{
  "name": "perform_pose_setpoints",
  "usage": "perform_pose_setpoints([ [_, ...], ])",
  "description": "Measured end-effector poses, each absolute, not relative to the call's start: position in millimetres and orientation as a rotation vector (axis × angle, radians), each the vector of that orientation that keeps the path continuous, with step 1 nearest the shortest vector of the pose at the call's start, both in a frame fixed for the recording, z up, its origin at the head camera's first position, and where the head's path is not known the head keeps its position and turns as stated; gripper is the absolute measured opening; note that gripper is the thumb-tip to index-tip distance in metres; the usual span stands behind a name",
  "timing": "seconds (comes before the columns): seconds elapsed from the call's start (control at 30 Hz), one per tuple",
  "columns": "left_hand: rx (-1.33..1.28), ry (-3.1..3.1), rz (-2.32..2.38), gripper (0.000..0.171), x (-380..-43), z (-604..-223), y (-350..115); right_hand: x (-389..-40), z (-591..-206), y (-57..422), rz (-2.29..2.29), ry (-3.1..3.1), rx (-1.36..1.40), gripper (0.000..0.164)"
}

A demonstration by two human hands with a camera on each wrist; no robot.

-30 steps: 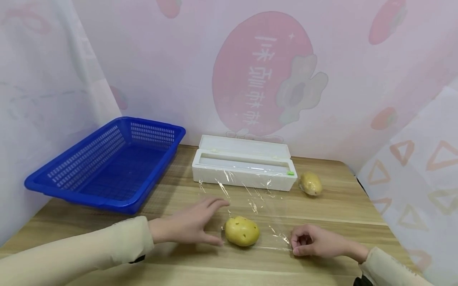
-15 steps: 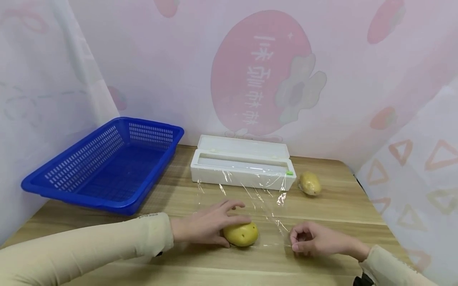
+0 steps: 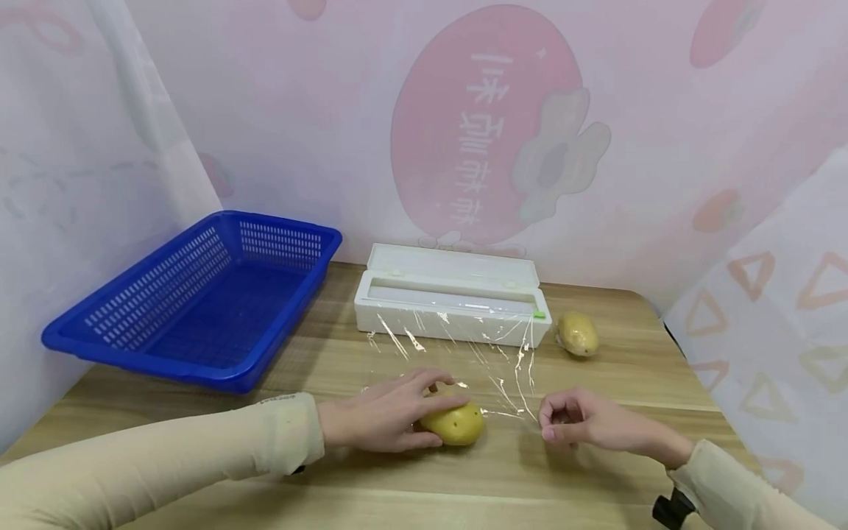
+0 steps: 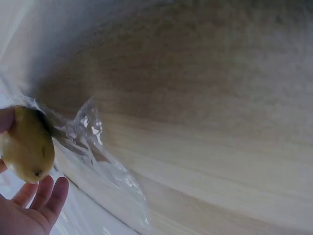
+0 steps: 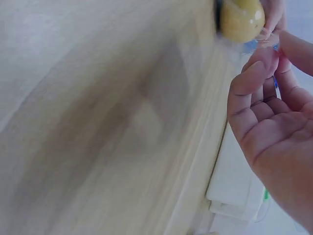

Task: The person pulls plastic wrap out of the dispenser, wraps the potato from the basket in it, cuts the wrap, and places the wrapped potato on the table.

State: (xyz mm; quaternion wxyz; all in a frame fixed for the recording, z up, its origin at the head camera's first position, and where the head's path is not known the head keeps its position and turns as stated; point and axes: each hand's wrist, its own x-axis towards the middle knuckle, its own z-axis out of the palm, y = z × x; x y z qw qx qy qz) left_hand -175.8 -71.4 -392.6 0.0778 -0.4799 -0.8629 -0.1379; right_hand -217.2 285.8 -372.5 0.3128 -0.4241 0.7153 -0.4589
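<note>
My left hand [image 3: 391, 412] holds a yellow potato [image 3: 460, 425] from its left side, thumb low in front and fingers over the top. In the left wrist view the potato [image 4: 28, 149] sits between thumb and fingers, with crumpled plastic wrap [image 4: 90, 129] beside it. My right hand [image 3: 589, 423] pinches the near right corner of the plastic wrap [image 3: 490, 375] between thumb and index finger. From there the sheet runs back to the white wrap dispenser [image 3: 450, 324], whose lid stands open. In the right wrist view the pinching right hand [image 5: 271, 105] is close to the potato [image 5: 242, 19].
A second potato [image 3: 578, 335], wrapped in film, lies right of the dispenser. At the left stands a blue plastic basket [image 3: 258, 346]. A green slider [image 3: 539, 315] sits on the dispenser's right end. A printed cloth [image 3: 298, 132] hangs behind the wooden table [image 3: 397, 493].
My left hand has moved right and taken hold of the potato. My right hand still pinches the wrap's corner, which has been drawn slightly upward and folds more.
</note>
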Motion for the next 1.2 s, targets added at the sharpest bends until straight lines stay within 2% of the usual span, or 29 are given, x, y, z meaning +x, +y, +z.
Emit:
perform_pose_setpoints([
  [0.13, -1.438, -2.573, -0.375, 0.067, -175.1, -393.6, -69.4, -218.0, -367.9, 284.1, -1.274, 1.842, -1.106, 0.005],
  [0.37, -1.406, -2.655, -0.336, 0.089, -171.9, -393.2, -65.5, -219.0, -362.6, 279.9, -1.306, 1.839, -1.049, 0.006],
  [0.53, -1.4, -2.618, -0.319, 0.08, -172.0, -394.0, -65.4, -220.5, -361.6, 281.6, -1.223, 2.014, -1.004, 0.01],
  [0.7, -1.422, -2.579, -0.328, 0.077, -173.9, -396.3, -66.7, -213.6, -355.3, 275.9, -1.097, 2.405, -1.077, 0.004],
  [0.77, -1.43, -2.578, -0.352, 0.076, -174.7, -396.8, -66.9, -205.2, -353.9, 265.6, -1.013, 2.585, -1.204, 0.016],
  [0.93, -1.424, -2.638, -0.417, 0.075, -175.9, -393.4, -68.1, -184.7, -363.3, 228.8, -0.621, 2.816, -1.643, 0.074],
  [1.0, -1.416, -2.67, -0.432, 0.076, -176.5, -391.1, -68.7, -181.6, -370.1, 216.3, -0.479, 2.83, -1.737, 0.091],
  [1.1, -1.402, -2.707, -0.452, 0.076, -177.9, -388.8, -68.9, -182.9, -380.0, 203.9, -0.345, 2.875, -1.795, 0.097],
  [1.2, -1.395, -2.728, -0.464, 0.073, -179.2, -389.0, -68.9, -187.6, -387.3, 197.2, -0.259, 2.932, -1.872, 0.083],
])
